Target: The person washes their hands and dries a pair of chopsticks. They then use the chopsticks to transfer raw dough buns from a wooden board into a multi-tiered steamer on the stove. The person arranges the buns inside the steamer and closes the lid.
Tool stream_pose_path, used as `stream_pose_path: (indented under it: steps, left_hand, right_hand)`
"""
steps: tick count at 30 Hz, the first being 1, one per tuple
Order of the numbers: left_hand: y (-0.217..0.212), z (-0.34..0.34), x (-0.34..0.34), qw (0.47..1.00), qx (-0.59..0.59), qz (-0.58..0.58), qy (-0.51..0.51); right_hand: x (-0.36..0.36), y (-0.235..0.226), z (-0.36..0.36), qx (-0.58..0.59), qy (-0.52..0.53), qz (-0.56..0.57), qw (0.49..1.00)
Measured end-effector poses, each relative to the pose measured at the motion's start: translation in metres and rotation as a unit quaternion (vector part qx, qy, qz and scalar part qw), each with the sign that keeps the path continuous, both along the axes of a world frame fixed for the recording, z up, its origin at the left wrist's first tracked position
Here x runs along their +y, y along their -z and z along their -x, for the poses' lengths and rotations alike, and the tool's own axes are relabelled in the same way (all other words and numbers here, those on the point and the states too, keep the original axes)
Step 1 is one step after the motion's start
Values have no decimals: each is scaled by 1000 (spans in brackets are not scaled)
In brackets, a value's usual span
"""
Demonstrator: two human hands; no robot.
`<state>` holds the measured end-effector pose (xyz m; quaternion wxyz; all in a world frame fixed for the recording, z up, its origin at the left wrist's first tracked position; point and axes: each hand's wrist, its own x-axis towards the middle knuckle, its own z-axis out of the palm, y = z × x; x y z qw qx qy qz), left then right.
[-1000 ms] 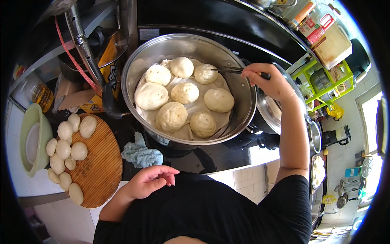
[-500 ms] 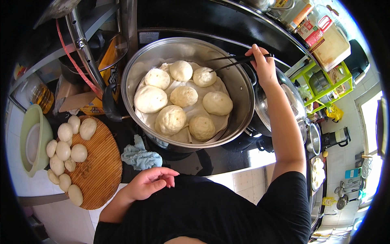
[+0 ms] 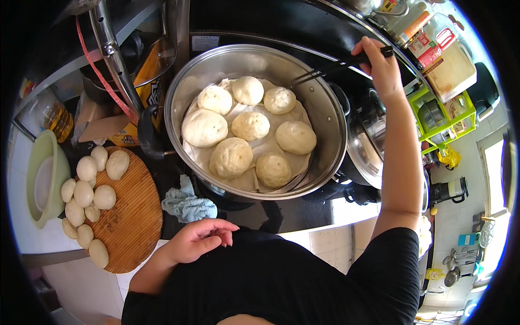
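My right hand is closed around a pair of dark chopsticks, held over the far right rim of a large steel pot. Their tips come close together just beside the far right bun, seemingly apart from it. Several pale, puffed buns lie spaced out on a white cloth inside the pot, one of them in the middle. Near my body, my left hand hangs with loosely bent fingers and thumb apart, holding nothing. A crumpled blue cloth lies just beyond it.
Several smaller dough pieces lie on a round wooden board at left, beside a pale green basin. The pot's black side handle sticks out leftward. A glass lid and green rack stand at right.
My right hand has moved up and to the right. The chopsticks have come off the far right bun, and their tips have drawn together. My left hand stays nearly still.
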<state>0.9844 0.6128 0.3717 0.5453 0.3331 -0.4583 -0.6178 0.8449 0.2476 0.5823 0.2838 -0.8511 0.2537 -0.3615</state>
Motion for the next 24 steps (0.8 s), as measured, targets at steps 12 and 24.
stream_pose_path:
  steps: [12,24]
  left_hand:
    - [3,-1,-2,1000,10,5,-8]
    - [5,-4,2,1000,25,9,-7]
  right_hand:
    - [10,8,-63,74,0,-11,997]
    - [15,18,-115,263,13,-52,963]
